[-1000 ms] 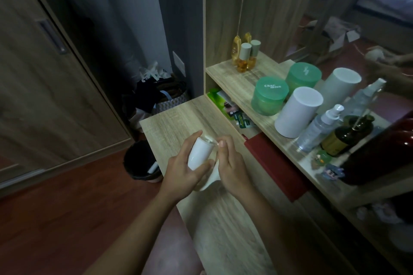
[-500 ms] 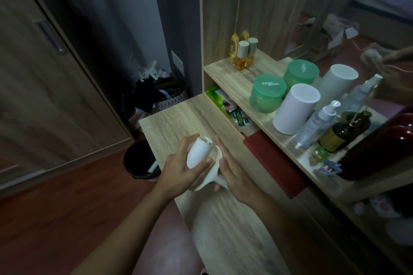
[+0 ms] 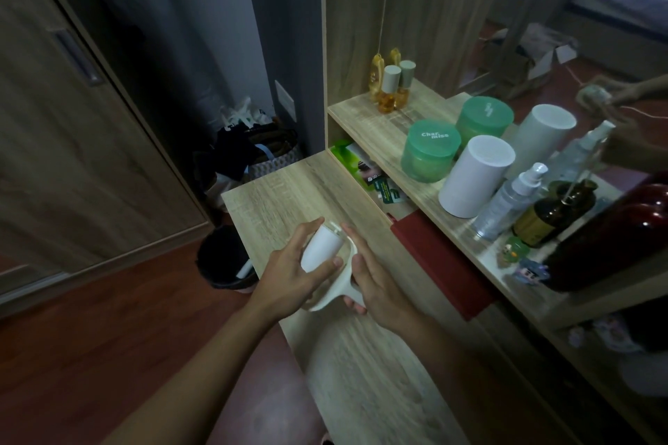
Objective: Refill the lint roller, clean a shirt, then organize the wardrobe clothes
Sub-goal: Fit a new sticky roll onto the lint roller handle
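Refill, step 1 of 3, seemingly unfinished: our left hand (image 3: pixel 289 265) gripped the roll (image 3: pixel 322 252), right hand (image 3: pixel 377 284) at 4 o'clock held the handle (image 3: pixel 334 294); shirt, clothes pending.

left hand (image 3: pixel 289 273) bare | right hand (image 3: pixel 377 282) bare | 2 forearms (image 3: pixel 202 358) unsleeved

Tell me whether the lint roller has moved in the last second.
No. The lint roller is over the same patch of table, beside the far corner of the red panel.

lint roller (image 3: pixel 321 252) 1 | bin (image 3: pixel 217 256) 1 | green jar (image 3: pixel 430 152) 1
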The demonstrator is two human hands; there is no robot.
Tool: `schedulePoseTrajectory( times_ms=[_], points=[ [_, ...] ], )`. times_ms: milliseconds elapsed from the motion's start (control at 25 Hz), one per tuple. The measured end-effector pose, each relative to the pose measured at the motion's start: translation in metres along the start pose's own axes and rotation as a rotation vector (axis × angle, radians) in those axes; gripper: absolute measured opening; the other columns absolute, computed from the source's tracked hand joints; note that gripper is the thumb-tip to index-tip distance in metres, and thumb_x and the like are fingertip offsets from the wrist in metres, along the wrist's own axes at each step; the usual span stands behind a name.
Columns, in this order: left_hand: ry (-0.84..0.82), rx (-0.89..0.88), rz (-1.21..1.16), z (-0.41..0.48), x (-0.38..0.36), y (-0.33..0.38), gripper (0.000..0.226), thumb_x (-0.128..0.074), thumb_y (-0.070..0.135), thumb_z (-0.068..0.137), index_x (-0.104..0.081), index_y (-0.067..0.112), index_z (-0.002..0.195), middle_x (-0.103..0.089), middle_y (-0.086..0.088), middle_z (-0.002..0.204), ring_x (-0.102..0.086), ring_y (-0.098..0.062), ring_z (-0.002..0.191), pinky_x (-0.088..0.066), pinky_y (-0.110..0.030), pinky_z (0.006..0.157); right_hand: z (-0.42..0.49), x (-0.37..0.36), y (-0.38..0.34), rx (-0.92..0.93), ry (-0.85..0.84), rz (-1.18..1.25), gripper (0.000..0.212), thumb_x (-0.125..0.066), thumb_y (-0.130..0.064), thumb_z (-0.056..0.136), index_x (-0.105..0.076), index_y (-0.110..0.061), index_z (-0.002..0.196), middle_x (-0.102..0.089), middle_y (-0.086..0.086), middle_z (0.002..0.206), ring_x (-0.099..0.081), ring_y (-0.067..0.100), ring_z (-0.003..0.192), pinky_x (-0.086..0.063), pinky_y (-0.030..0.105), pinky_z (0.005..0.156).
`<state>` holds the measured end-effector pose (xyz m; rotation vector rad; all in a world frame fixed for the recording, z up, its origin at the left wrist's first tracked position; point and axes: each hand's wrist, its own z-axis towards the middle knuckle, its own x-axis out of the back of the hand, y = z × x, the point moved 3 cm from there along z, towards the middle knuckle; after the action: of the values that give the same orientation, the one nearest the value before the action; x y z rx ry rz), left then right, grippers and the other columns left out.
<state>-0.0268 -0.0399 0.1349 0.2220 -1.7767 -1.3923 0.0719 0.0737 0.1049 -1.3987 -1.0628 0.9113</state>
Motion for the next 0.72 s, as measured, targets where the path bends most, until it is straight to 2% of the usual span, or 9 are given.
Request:
schedulePoseTrajectory(
  times_ms=[240,400,480,560,720],
  points=[
    [0.015,-0.023,0.034,-0.001,-0.001,-0.001,0.059,-0.069,0.042,0.082,-0.041,0.037,0.134,-0.062,0.012,0.097,-0.059,0.000,0.061,-0.045,-0.018,0.060,-0.004,0.000,-0.003,-0.043,-0.038,0.067,0.036,-0.026,-0.045,0.097,-0.030,-0.062,0.128,-0.060,0.004,0.084,-0.054,0.007,0.060,-0.043,0.023,0.048],
    [0.022,-0.048,0.086,-0.003,0.000,0.002,0.059,-0.068,0.043,0.083,-0.040,0.036,0.135,-0.062,0.015,0.098,-0.062,-0.002,0.070,-0.049,-0.022,0.065,-0.006,-0.002,-0.003,-0.024,-0.029,0.082,0.039,-0.028,-0.045,0.094,-0.030,-0.059,0.131,-0.060,0.003,0.079,-0.054,0.006,0.057,-0.042,0.022,0.047],
    [0.037,-0.053,0.118,-0.005,0.001,0.003,0.060,-0.067,0.044,0.083,-0.039,0.036,0.135,-0.063,0.014,0.099,-0.064,-0.003,0.077,-0.052,-0.024,0.069,-0.007,-0.003,-0.002,-0.008,-0.032,0.070,0.039,-0.028,-0.044,0.095,-0.030,-0.057,0.132,-0.060,0.015,0.091,-0.053,0.010,0.060,-0.043,0.025,0.049],
    [0.039,-0.053,0.146,-0.006,0.001,0.003,0.060,-0.066,0.045,0.083,-0.037,0.038,0.136,-0.063,0.013,0.101,-0.065,-0.006,0.083,-0.053,-0.028,0.074,-0.008,-0.006,-0.001,0.002,-0.024,0.062,0.038,-0.027,-0.042,0.096,-0.031,-0.057,0.132,-0.059,0.017,0.105,-0.053,0.012,0.063,-0.042,0.028,0.050],
    [0.008,-0.054,0.227,-0.005,0.005,0.005,0.059,-0.064,0.048,0.084,-0.034,0.041,0.134,-0.062,0.014,0.101,-0.065,-0.010,0.083,-0.054,-0.034,0.077,-0.007,-0.011,0.004,0.004,0.021,0.031,0.040,-0.026,-0.044,0.095,-0.026,-0.064,0.129,-0.058,0.011,0.077,-0.052,0.009,0.054,-0.038,0.029,0.048]
  ],
)
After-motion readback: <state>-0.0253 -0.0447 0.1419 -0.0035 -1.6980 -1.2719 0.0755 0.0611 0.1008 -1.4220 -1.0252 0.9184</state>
